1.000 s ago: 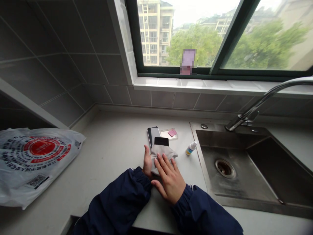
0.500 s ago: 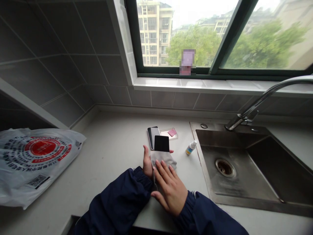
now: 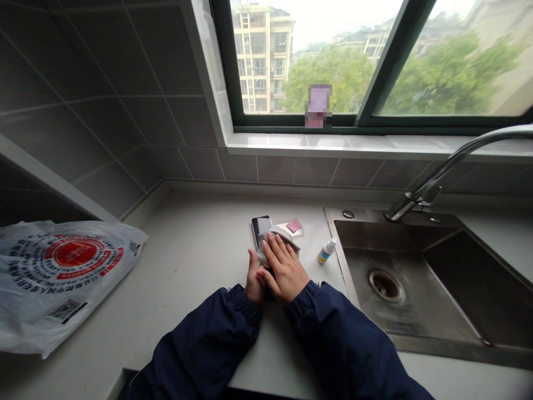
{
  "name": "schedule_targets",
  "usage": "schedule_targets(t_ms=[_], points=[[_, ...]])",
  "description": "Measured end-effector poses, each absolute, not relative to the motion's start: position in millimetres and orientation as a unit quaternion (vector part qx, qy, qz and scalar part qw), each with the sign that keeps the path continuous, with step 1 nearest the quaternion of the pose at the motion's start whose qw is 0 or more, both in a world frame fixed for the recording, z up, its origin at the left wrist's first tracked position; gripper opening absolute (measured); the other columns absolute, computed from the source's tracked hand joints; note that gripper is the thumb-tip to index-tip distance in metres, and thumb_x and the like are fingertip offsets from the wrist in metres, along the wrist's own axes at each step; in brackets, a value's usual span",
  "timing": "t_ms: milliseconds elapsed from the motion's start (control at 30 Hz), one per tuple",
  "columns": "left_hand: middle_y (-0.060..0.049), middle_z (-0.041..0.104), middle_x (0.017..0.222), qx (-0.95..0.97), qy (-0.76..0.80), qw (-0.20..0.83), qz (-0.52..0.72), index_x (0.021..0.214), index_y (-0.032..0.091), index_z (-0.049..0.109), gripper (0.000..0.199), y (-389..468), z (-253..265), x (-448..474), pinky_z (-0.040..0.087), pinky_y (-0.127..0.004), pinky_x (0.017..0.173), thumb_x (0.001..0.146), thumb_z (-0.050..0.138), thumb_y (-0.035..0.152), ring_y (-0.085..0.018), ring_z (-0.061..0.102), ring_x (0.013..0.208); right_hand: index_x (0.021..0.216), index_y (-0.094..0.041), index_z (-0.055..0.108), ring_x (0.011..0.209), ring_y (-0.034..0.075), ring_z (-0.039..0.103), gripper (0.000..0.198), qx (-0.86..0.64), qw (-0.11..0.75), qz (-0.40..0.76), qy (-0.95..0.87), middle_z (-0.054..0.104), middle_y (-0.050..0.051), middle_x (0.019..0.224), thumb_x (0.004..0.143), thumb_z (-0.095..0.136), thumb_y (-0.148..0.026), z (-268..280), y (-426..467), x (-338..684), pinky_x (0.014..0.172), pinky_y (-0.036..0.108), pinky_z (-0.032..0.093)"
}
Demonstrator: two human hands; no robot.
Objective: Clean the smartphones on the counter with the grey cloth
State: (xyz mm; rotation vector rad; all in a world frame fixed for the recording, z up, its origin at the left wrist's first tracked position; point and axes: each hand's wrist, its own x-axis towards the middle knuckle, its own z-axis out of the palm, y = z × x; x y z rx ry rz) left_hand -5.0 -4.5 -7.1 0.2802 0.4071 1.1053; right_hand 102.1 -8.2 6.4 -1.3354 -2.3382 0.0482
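Note:
My left hand (image 3: 252, 280) is under a black-screened phone (image 3: 270, 292), thumb up along its left side; most of the phone is covered. On top, my right hand (image 3: 288, 273) lies with fingers nearly flat, pressing a grey cloth (image 3: 278, 229) against the screen. The cloth bunches past my fingertips and covers the phone's far end. Just beyond, a second phone (image 3: 260, 225) rests on the counter. Beside it is a clear tray or case (image 3: 300, 226) with a small pink piece (image 3: 293, 225) on it. A small white spray bottle (image 3: 326, 251) stands to the right.
A steel sink (image 3: 353, 328) with a curved tap (image 3: 441, 166) takes up the right side. On the left, a white plastic bag (image 3: 29, 316) with red and black print lies on the pale counter (image 3: 187, 244). A window is set in the wall behind.
My right hand has slid the cloth away from me, up over the phone's far end. The black screen that showed beyond the cloth is now covered.

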Motion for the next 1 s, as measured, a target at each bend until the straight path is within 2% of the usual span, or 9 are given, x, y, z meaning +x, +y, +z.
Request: schedule_targets(t_ms=[133,367,533,767,1000], points=[[-0.007,0.043,0.157,0.145,0.192,0.802,0.547,0.153,0.024,0.041,0.074,-1.8,-9.3,-3.1,0.017,-0.048,0.125,0.096,0.026,0.069,-0.03,0.023,0.152,0.156,-0.009,0.032,0.153,0.032,0.019,0.066,-0.508,0.222,0.025,-0.832,0.019,0.014,0.165,0.099,0.046,-0.04,11.0,0.2,98.9,0.118,0.054,0.03],[-0.01,0.044,0.156,0.156,0.207,0.807,0.53,0.154,0.021,0.038,0.073,-2.5,-13.4,-4.7,0.02,-0.044,0.124,0.097,0.034,0.066,-0.03,0.029,0.15,0.156,-0.01,0.033,0.153,0.034,0.02,0.064,-0.542,0.244,0.033,-0.804,0.02,0.013,0.165,0.102,0.043,-0.044,11.9,7.6,104.3,0.118,0.054,0.031],[-0.01,0.043,0.157,0.163,0.178,0.813,0.53,0.152,0.02,0.043,0.07,-3.5,-10.6,-2.7,0.017,-0.045,0.125,0.097,0.035,0.064,-0.031,0.027,0.151,0.155,-0.009,0.033,0.153,0.035,0.018,0.066,-0.534,0.259,0.032,-0.805,0.02,0.015,0.164,0.101,0.043,-0.044,2.1,0.0,111.8,0.117,0.056,0.034],[-0.016,0.05,0.15,0.171,0.192,0.811,0.526,0.148,0.012,0.046,0.069,-4.7,-6.0,-2.9,0.021,-0.046,0.124,0.098,0.038,0.06,-0.033,0.033,0.148,0.151,-0.008,0.042,0.151,0.037,0.025,0.057,-0.489,0.273,0.022,-0.828,0.028,0.016,0.161,0.103,0.039,-0.038,-9.6,-13.8,127.0,0.113,0.062,0.037],[-0.021,0.064,0.132,0.138,0.233,0.783,0.56,0.138,0.006,0.054,0.071,-0.6,-3.4,-6.7,0.034,-0.047,0.117,0.096,0.04,0.061,-0.035,0.051,0.135,0.143,-0.012,0.052,0.148,0.035,0.032,0.049,-0.441,0.29,0.039,-0.848,0.042,0.016,0.155,0.101,0.044,-0.034,-11.7,-21.2,130.9,0.113,0.063,0.035]])
